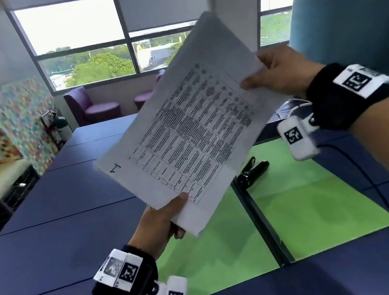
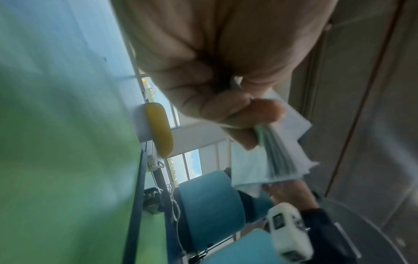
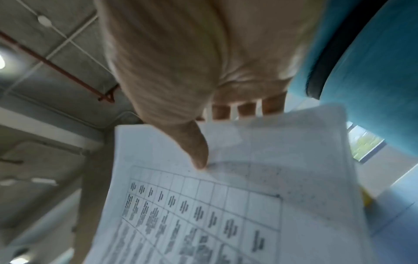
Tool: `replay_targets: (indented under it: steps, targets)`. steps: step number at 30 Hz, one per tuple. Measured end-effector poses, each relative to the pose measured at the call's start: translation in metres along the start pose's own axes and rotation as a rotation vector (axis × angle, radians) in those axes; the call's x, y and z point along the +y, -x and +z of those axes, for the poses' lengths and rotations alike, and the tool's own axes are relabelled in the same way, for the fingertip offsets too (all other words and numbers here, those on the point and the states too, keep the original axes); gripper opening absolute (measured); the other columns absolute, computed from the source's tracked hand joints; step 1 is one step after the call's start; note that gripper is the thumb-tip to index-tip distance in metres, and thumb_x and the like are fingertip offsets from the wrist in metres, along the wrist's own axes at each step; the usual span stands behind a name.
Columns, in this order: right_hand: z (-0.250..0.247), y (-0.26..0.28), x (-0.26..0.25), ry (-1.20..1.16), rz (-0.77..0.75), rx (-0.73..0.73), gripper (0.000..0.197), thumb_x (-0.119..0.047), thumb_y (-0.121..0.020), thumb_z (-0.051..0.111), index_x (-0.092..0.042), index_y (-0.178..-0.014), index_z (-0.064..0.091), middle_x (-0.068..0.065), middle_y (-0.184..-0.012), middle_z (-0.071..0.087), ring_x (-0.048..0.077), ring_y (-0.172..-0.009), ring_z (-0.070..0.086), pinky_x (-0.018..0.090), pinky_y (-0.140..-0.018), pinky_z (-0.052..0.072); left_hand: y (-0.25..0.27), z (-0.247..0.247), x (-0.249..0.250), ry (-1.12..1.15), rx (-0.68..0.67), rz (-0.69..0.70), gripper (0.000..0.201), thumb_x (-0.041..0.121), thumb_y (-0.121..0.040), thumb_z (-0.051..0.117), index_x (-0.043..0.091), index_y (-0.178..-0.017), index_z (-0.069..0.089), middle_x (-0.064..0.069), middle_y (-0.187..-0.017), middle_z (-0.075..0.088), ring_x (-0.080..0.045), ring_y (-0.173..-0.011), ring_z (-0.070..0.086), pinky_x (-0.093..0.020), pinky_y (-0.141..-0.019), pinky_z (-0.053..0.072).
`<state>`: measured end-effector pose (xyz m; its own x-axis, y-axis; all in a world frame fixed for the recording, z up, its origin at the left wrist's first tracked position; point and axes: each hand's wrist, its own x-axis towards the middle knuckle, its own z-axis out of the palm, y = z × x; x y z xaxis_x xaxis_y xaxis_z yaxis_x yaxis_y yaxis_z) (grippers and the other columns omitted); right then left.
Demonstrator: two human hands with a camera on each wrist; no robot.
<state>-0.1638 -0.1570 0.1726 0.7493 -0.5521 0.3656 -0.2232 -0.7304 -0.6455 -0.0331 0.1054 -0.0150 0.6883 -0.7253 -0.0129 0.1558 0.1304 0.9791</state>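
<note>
A stack of white printed sheets (image 1: 185, 128) with a table of text is held up in the air, tilted, above the table. My left hand (image 1: 164, 220) pinches its lower edge, thumb on top and fingers underneath. My right hand (image 1: 276, 73) pinches its upper right edge, thumb on the printed face. In the left wrist view the sheet stack (image 2: 278, 157) fans out below my curled fingers (image 2: 237, 110). The right wrist view shows my thumb (image 3: 194, 148) pressed on the top sheet (image 3: 248, 196), with my other fingers behind it.
Two green mats (image 1: 309, 202) lie on the dark blue table (image 1: 56, 239), split by a dark divider. A black stapler (image 1: 252, 172) rests on the mats under the papers. A teal chair (image 1: 346, 14) stands at the right. A black cable (image 1: 381, 195) runs along the right side.
</note>
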Motion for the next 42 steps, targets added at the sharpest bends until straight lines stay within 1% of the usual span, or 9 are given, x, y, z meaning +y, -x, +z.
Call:
replay_targets:
  steps: [3, 5, 8, 14, 20, 26, 31, 38, 42]
  targets:
    - [0.020, -0.015, 0.026, 0.089, 0.034, 0.243, 0.042, -0.025, -0.088, 0.070, -0.022, -0.128, 0.056, -0.008, -0.107, 0.058, 0.014, -0.095, 0.057, 0.029, -0.085, 0.046, -0.013, 0.002, -0.011, 0.032, 0.090, -0.031, 0.018, 0.009, -0.094, 0.065, 0.000, -0.099, 0.051, -0.001, -0.051, 0.056, -0.012, -0.033, 0.040, -0.017, -0.033, 0.030]
    - [0.042, -0.013, 0.057, 0.217, 0.159, 0.278, 0.021, -0.026, -0.090, 0.062, -0.019, -0.109, 0.062, -0.004, -0.097, 0.060, 0.022, -0.094, 0.061, 0.029, -0.082, 0.045, -0.019, 0.001, -0.020, 0.048, 0.139, -0.071, 0.010, 0.005, -0.096, 0.060, 0.000, -0.098, 0.051, 0.000, -0.050, 0.055, -0.011, -0.031, 0.039, -0.017, -0.033, 0.030]
    - [0.096, -0.001, 0.103, 0.402, 0.393, -0.036, 0.043, -0.050, -0.093, 0.054, -0.009, -0.088, 0.064, 0.011, -0.093, 0.070, 0.031, -0.091, 0.068, 0.030, -0.078, 0.049, -0.024, -0.002, -0.033, 0.082, 0.226, -0.097, 0.008, 0.002, -0.096, 0.060, 0.001, -0.096, 0.052, 0.000, -0.049, 0.053, -0.010, -0.030, 0.038, -0.018, -0.031, 0.031]
    - [0.171, 0.012, 0.139, 0.518, 0.694, -0.255, 0.097, -0.087, -0.077, 0.032, -0.012, -0.133, 0.056, 0.013, -0.137, 0.056, 0.034, -0.122, 0.056, 0.041, -0.103, 0.045, -0.032, 0.011, -0.036, 0.116, 0.361, 0.001, 0.027, 0.008, -0.094, 0.066, -0.008, -0.112, 0.053, -0.009, -0.062, 0.060, -0.013, -0.033, 0.043, -0.020, -0.034, 0.036]
    - [0.157, 0.004, 0.147, 0.419, 0.695, -0.333, 0.036, -0.042, -0.062, 0.069, -0.011, -0.080, 0.064, 0.006, -0.093, 0.072, 0.026, -0.080, 0.067, 0.026, -0.070, 0.053, -0.029, 0.042, -0.015, 0.036, 0.337, 0.157, 0.030, 0.018, -0.096, 0.065, -0.010, -0.108, 0.061, -0.010, -0.070, 0.067, -0.013, -0.041, 0.056, -0.022, -0.040, 0.046]
    - [0.140, 0.037, 0.153, -0.424, 0.704, -0.137, 0.022, 0.001, -0.079, 0.070, -0.003, -0.094, 0.055, 0.012, -0.078, 0.057, 0.019, -0.049, 0.055, 0.029, -0.053, 0.051, -0.031, 0.054, 0.000, -0.079, 0.315, 0.212, 0.018, 0.023, -0.097, 0.063, 0.006, -0.099, 0.066, -0.007, -0.070, 0.071, -0.011, -0.043, 0.062, -0.019, -0.042, 0.048]
    - [0.123, 0.067, 0.112, -1.116, 0.524, -0.043, 0.036, -0.003, -0.071, 0.074, -0.004, -0.100, 0.053, 0.015, -0.088, 0.066, 0.021, -0.057, 0.059, 0.030, -0.053, 0.054, -0.042, 0.052, -0.001, -0.099, 0.331, 0.237, 0.020, 0.017, -0.097, 0.063, 0.002, -0.110, 0.063, -0.002, -0.073, 0.071, -0.010, -0.048, 0.065, -0.022, -0.042, 0.050]
    - [0.124, 0.063, 0.071, -1.244, 0.640, -0.211, 0.047, -0.060, -0.091, 0.051, -0.015, -0.081, 0.062, 0.011, -0.072, 0.058, 0.023, -0.050, 0.049, 0.027, -0.049, 0.041, -0.047, 0.039, -0.003, -0.109, 0.342, 0.269, 0.006, 0.016, -0.095, 0.065, 0.020, -0.100, 0.064, 0.003, -0.078, 0.073, -0.010, -0.054, 0.068, -0.026, -0.044, 0.055]
    - [0.130, 0.056, 0.062, -1.051, 0.670, -0.175, 0.052, -0.060, -0.094, 0.048, -0.010, -0.088, 0.059, 0.013, -0.071, 0.056, 0.027, -0.053, 0.056, 0.035, -0.055, 0.050, -0.049, 0.030, -0.008, -0.176, 0.322, 0.318, 0.008, 0.017, -0.097, 0.063, 0.010, -0.099, 0.067, -0.007, -0.081, 0.074, -0.014, -0.055, 0.070, -0.023, -0.046, 0.053]
